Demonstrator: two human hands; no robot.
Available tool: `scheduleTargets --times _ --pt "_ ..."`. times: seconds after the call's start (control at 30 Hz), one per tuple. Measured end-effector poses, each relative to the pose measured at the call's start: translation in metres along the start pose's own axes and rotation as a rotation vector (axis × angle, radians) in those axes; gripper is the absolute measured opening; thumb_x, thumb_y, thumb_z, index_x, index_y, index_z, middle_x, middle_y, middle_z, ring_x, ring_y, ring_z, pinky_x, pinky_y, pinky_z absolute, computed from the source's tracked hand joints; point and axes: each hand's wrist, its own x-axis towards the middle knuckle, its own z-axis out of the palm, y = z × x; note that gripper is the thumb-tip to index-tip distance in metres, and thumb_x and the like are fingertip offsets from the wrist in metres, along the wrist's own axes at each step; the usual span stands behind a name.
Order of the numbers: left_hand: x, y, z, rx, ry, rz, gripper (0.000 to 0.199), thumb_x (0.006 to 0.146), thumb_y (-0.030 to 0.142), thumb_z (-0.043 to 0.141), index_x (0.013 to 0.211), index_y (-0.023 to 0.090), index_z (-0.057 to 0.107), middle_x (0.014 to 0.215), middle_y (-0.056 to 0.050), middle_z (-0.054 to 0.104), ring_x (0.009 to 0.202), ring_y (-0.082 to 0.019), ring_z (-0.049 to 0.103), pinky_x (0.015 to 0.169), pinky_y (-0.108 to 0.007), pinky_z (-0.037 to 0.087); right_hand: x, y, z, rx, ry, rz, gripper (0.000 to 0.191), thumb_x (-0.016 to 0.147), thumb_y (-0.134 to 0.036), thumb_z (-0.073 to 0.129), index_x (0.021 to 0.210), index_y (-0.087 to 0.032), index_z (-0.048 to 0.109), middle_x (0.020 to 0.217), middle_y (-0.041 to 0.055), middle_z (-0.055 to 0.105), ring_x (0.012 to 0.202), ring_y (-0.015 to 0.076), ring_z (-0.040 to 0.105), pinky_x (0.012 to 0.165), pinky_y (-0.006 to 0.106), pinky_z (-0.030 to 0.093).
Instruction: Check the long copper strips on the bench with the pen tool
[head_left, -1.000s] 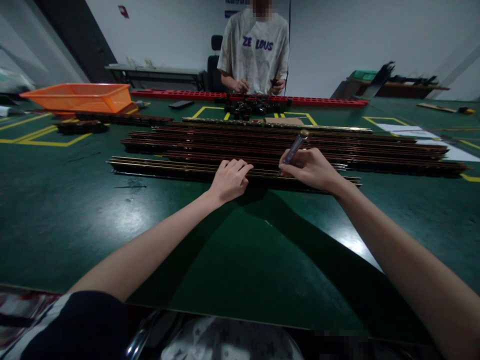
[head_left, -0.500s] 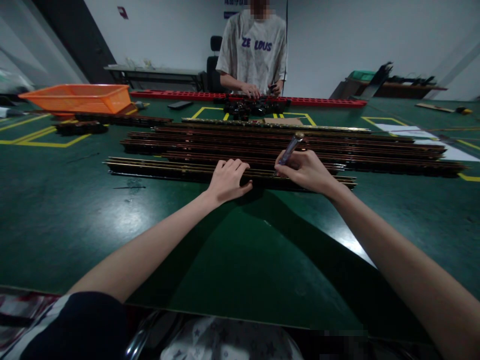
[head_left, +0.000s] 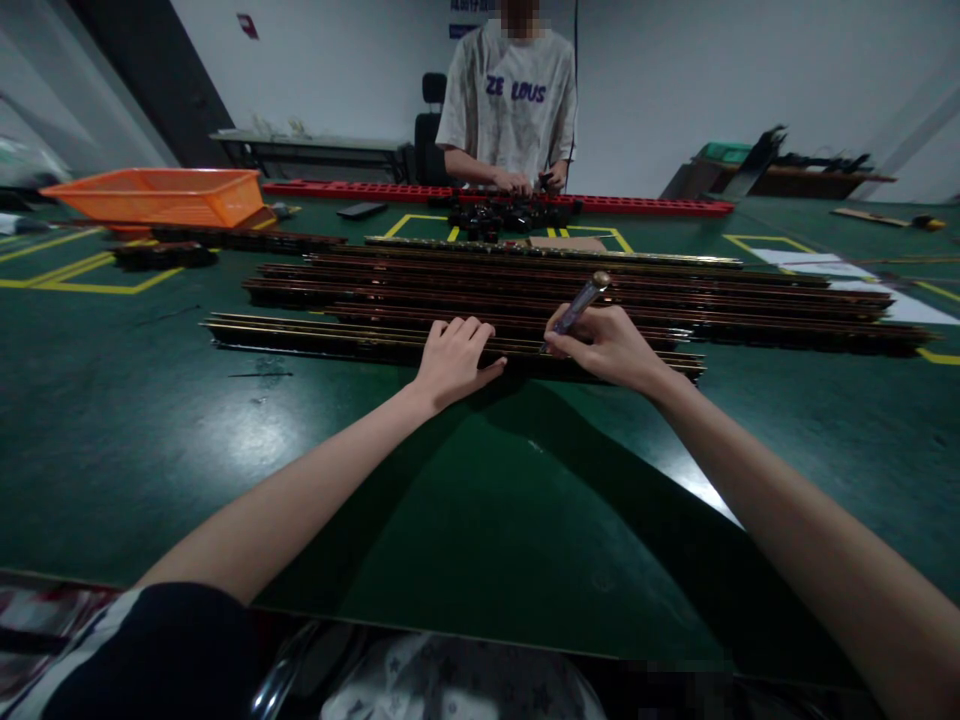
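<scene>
My left hand (head_left: 454,362) grips the nearest long dark strip (head_left: 322,338), fingers over its top and thumb along the near side. This strip has thin gold-coloured edges and lies crosswise on the green table. My right hand (head_left: 606,343) is closed around a pen-like tool (head_left: 580,303) with a clear handle and a round brass-coloured end. The tool leans up to the right, its thin tip down at the strip, just right of my left hand. Whether the tip touches the strip I cannot tell. Right behind lie several more long dark strips (head_left: 465,285) with reddish edges.
An orange basket (head_left: 157,195) stands at the back left, near a small dark bundle (head_left: 163,256). A red perforated bar (head_left: 337,190) runs along the back. Across the table a person (head_left: 506,110) handles dark parts (head_left: 499,215). White paper (head_left: 817,262) lies at the right.
The nearest strip has slid slightly left, with my left hand on it. My right hand and the tool have shifted a little left and down.
</scene>
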Motion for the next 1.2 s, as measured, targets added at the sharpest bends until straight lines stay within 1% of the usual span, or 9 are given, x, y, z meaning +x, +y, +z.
scheduleTargets --times 0.2,0.4,0.57,0.67,0.8,1.0,1.2 --pt "0.0005 0.0021 -0.0014 -0.011 -0.008 0.015 0.037 0.087 0.04 0.044 0.111 0.013 0.055 0.11 -0.013 0.061 0.099 -0.028 0.053 0.083 -0.041 0.037 0.0012 -0.0008 -0.0006 0.031 -0.006 0.018 0.013 0.078 -0.028 0.058 0.072 -0.016 0.057 0.067 0.0038 0.061 0.058 0.0138 0.055 0.055 0.027 0.043" --pt "-0.0006 0.0022 -0.0021 -0.013 0.005 0.02 0.035 0.086 0.034 0.045 0.113 0.013 0.055 0.112 -0.013 0.061 0.101 -0.028 0.053 0.083 -0.041 0.037 0.0015 -0.0018 0.0017 0.067 -0.019 -0.013 0.013 0.079 -0.026 0.058 0.072 -0.015 0.058 0.069 0.0044 0.06 0.06 0.0139 0.055 0.057 0.027 0.043" --pt "-0.0006 0.0022 -0.0016 0.003 0.011 0.028 0.035 0.085 0.029 0.045 0.113 0.012 0.055 0.112 -0.013 0.061 0.1 -0.028 0.053 0.083 -0.041 0.037 0.0023 -0.0002 0.0023 0.078 -0.044 -0.023 0.016 0.081 -0.026 0.057 0.07 -0.015 0.058 0.071 0.0051 0.061 0.06 0.0134 0.055 0.055 0.026 0.042" --pt "-0.0001 0.0023 -0.0005 0.008 0.019 0.028 0.035 0.084 0.028 0.045 0.113 0.012 0.055 0.112 -0.012 0.061 0.101 -0.028 0.053 0.083 -0.04 0.037 0.0025 0.0 0.0017 0.054 -0.05 -0.026 0.016 0.08 -0.024 0.056 0.069 -0.014 0.058 0.068 0.0046 0.06 0.058 0.0125 0.054 0.054 0.025 0.041" --pt "0.0002 0.0026 -0.0002 0.013 0.015 0.033 0.034 0.084 0.026 0.045 0.113 0.013 0.055 0.112 -0.012 0.061 0.101 -0.028 0.053 0.084 -0.04 0.037 0.0024 -0.0007 0.0006 0.041 -0.047 -0.014 0.012 0.08 -0.023 0.056 0.072 -0.014 0.059 0.068 0.0041 0.061 0.059 0.0132 0.056 0.054 0.025 0.041" --pt "-0.0002 0.0016 0.0006 0.015 0.012 0.025 0.032 0.083 0.024 0.043 0.11 0.012 0.056 0.109 -0.012 0.062 0.099 -0.027 0.054 0.082 -0.04 0.037 0.002 0.0005 -0.0016 0.036 -0.033 0.014 0.015 0.079 -0.025 0.057 0.07 -0.014 0.058 0.065 0.004 0.059 0.056 0.0128 0.054 0.054 0.026 0.042" --pt "0.0001 0.001 0.0013 0.002 0.011 0.032 0.033 0.084 0.022 0.042 0.112 0.012 0.055 0.11 -0.012 0.061 0.099 -0.027 0.053 0.082 -0.04 0.037 0.0011 0.0003 -0.0027 0.066 -0.031 0.027 0.014 0.077 -0.026 0.057 0.07 -0.014 0.057 0.063 0.0031 0.057 0.055 0.0125 0.052 0.053 0.026 0.04"
